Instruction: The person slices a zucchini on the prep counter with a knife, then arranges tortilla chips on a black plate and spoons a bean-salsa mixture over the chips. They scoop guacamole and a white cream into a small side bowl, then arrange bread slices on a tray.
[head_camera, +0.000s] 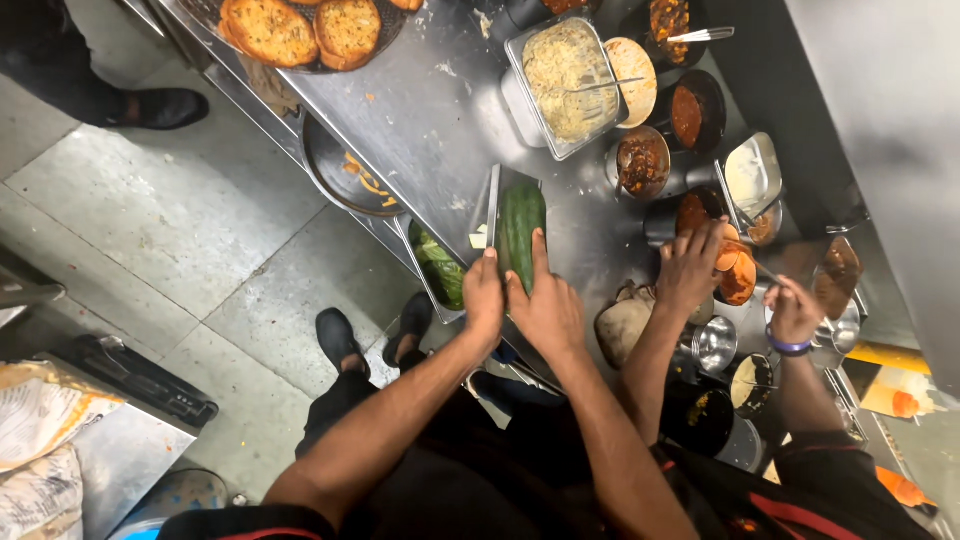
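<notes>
Steel counter (420, 110) bears a long, glossy dark green cucumber (520, 230). Right hand (548, 305) lies flat on it, fingers extended; left hand (484, 295) grips a knife (492, 208) beside it.

Lighting: artificial, from overhead, moderately bright. The steel worktop (440, 120) in the upper centre of the frame carries broad white glare. The floor (170, 240) at left is evenly lit, with soft shadows. The lower centre is dark and shows little detail. Wide-angle distortion bends lines towards the edges. Focus is fair centrally, softer in the lower left corner.
</notes>
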